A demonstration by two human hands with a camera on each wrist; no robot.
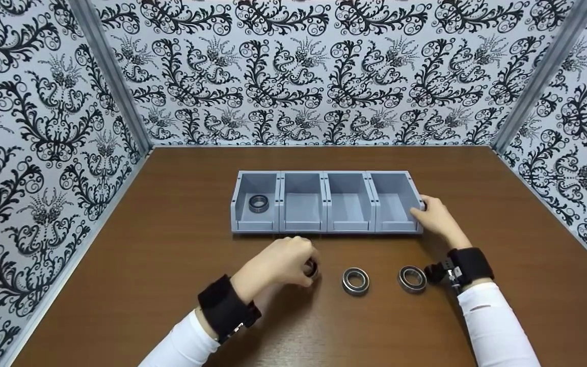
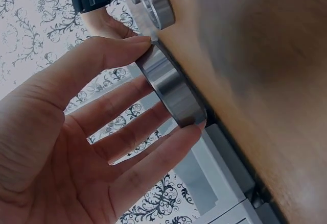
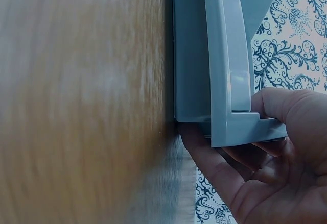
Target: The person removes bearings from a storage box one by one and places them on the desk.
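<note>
A steel ball bearing (image 2: 171,83) is pinched between the thumb and fingertips of my left hand (image 1: 286,260), just in front of the row of grey bins. My right hand (image 1: 438,219) grips the right side wall of the rightmost bin (image 1: 395,201), its thumb inside the wall and the fingers outside, as the right wrist view shows close up. One bearing (image 1: 259,204) lies in the leftmost bin (image 1: 255,226). Two more bearings rest flat on the table: one bearing (image 1: 355,281) right of my left hand, another bearing (image 1: 412,279) beside the right wrist camera.
The four-part row of bins stands mid-table, with nothing in the second bin (image 1: 302,204) and third bin (image 1: 348,204). Patterned walls (image 1: 283,76) enclose the brown table (image 1: 171,204) at the back and both sides. Black camera straps circle both wrists.
</note>
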